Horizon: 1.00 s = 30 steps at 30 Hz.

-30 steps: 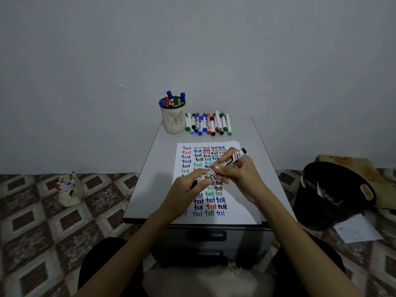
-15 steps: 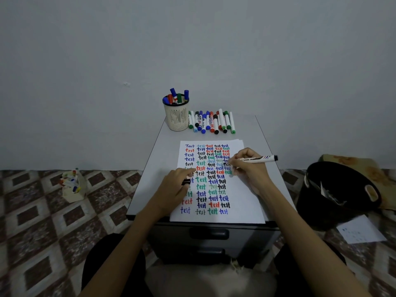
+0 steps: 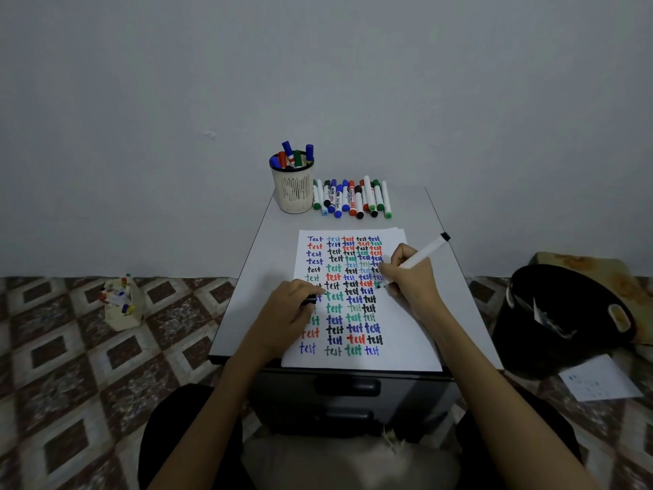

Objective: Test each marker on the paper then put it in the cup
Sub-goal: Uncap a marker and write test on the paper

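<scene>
A white sheet of paper (image 3: 403, 334) covered in coloured "test" words lies on the small grey table (image 3: 268, 249). My right hand (image 3: 411, 277) grips a white marker (image 3: 424, 252) with a black end, its tip touching the paper at the right of the rows. My left hand (image 3: 293, 307) rests on the paper's left side, closed on the black cap (image 3: 311, 300). A white slotted cup (image 3: 292, 192) at the table's back holds several markers. A row of several capped markers (image 3: 353, 198) lies to the right of the cup.
On the patterned floor, a small beige container of markers (image 3: 122, 305) sits to the left. At the right stands a black bucket (image 3: 562, 320), and a loose sheet of paper (image 3: 599, 378) lies in front of it. A grey wall rises behind the table. Drawers (image 3: 348, 387) sit below the tabletop.
Both hands pulled the cap off the marker. My left hand then settled on the paper with the cap, and my right hand brought the marker's tip down onto the paper.
</scene>
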{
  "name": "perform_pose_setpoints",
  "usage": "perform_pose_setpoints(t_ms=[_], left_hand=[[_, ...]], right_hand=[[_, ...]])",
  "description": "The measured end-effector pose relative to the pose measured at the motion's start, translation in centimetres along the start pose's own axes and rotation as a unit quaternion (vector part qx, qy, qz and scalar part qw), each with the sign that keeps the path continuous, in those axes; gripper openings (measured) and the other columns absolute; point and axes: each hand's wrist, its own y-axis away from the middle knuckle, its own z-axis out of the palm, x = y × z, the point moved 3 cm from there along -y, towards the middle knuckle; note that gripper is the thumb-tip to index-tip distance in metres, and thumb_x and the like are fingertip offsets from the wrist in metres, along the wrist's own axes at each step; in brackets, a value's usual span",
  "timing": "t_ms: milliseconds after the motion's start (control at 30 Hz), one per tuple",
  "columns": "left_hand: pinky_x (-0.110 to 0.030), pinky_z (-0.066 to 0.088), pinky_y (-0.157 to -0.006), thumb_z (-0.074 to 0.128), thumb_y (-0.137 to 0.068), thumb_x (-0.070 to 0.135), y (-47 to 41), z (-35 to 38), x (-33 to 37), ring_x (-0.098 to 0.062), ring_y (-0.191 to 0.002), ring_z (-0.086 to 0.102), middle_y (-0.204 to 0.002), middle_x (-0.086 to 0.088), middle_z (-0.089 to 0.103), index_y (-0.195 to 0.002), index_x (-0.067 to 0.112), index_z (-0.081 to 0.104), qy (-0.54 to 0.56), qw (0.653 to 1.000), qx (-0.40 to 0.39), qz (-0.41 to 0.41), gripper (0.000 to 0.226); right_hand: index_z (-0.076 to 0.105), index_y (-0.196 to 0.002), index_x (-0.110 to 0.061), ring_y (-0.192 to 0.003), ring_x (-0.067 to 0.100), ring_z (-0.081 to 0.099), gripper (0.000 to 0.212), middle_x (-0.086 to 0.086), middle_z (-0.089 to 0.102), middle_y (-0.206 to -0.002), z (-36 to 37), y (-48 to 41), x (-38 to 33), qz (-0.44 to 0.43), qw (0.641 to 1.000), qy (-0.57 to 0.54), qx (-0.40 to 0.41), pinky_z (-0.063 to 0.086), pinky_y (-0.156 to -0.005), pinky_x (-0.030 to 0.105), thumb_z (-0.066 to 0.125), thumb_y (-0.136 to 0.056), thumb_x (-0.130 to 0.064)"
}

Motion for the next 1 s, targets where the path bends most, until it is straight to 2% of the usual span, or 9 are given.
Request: perform_pose_setpoints(t_ms=[100,267,367,467,600,667,867,1000], left_hand=[[-0.013,0.034,-0.087,0.040,-0.093,0.025,0.03,0.05,-0.02,-0.006,-0.103,0.046,-0.113,0.005,0.055,-0.117,0.018,0.058,0.000,1.000,0.005,0.000,0.031],[-0.015,0.035,-0.086,0.042,-0.092,0.021,0.02,0.04,0.03,-0.007,-0.101,0.046,-0.111,0.004,0.056,-0.114,0.017,0.059,-0.003,1.000,0.013,0.009,0.028],[-0.015,0.035,-0.086,0.036,-0.092,0.029,0.06,0.03,0.16,-0.007,-0.101,0.046,-0.112,0.005,0.056,-0.114,0.016,0.059,-0.002,1.000,0.010,0.009,0.035],[-0.015,0.035,-0.086,0.033,-0.091,0.034,0.15,0.04,0.18,-0.007,-0.102,0.046,-0.112,0.004,0.056,-0.114,0.016,0.059,-0.005,1.000,0.012,0.010,0.039],[-0.016,0.036,-0.086,0.033,-0.091,0.034,0.17,0.00,0.18,-0.006,-0.101,0.045,-0.113,0.004,0.056,-0.114,0.016,0.059,-0.003,1.000,0.014,0.010,0.039],[-0.018,0.037,-0.086,0.033,-0.091,0.033,0.16,0.00,0.21,-0.007,-0.101,0.046,-0.112,0.004,0.056,-0.113,0.016,0.059,-0.001,1.000,0.016,0.012,0.038],[-0.017,0.036,-0.086,0.034,-0.091,0.033,0.18,-0.06,0.21,-0.009,-0.101,0.047,-0.112,0.003,0.057,-0.113,0.015,0.060,-0.002,1.000,0.019,0.016,0.039],[-0.014,0.035,-0.087,0.034,-0.091,0.032,0.21,-0.08,0.30,-0.008,-0.101,0.047,-0.112,0.004,0.057,-0.113,0.015,0.061,-0.002,1.000,0.016,0.013,0.039]], right_hand=[[0.041,-0.064,-0.006,-0.037,0.018,0.039,0.033,0.008,0.040,-0.051,0.11,-0.07,0.01,0.001,1.000,0.022,-0.005,0.036,-0.039,0.021,0.061,-0.078,0.015],[0.043,-0.065,-0.006,-0.048,0.021,0.044,0.031,0.012,0.044,-0.058,0.26,-0.18,0.33,-0.013,0.997,0.072,-0.012,0.041,-0.046,0.026,0.065,-0.076,0.013],[0.043,-0.062,-0.010,-0.060,0.024,0.048,0.033,0.012,0.047,-0.061,0.45,-0.23,0.50,-0.038,0.991,0.125,-0.008,0.044,-0.055,0.031,0.068,-0.073,0.009],[0.042,-0.063,-0.010,-0.063,0.025,0.050,0.033,0.014,0.048,-0.064,0.65,-0.15,0.35,-0.056,0.988,0.143,-0.009,0.047,-0.057,0.033,0.066,-0.073,0.009],[0.041,-0.065,-0.007,-0.055,0.009,0.050,0.032,0.008,0.045,-0.060,0.62,0.15,-0.14,-0.060,0.990,0.128,0.002,0.044,-0.048,0.016,0.060,-0.077,0.015],[0.042,-0.066,-0.007,-0.050,0.007,0.048,0.030,0.008,0.045,-0.058,0.53,0.19,-0.19,-0.062,0.990,0.126,0.004,0.041,-0.046,0.017,0.061,-0.077,0.014],[0.041,-0.062,-0.010,-0.064,0.023,0.050,0.034,0.020,0.047,-0.064,0.76,0.16,0.00,-0.062,0.987,0.146,-0.006,0.048,-0.058,0.031,0.065,-0.074,0.010],[0.041,-0.062,-0.008,-0.056,0.016,0.046,0.033,0.010,0.044,-0.059,0.50,0.26,-0.02,-0.054,0.990,0.133,0.002,0.045,-0.052,0.024,0.064,-0.073,0.014]])
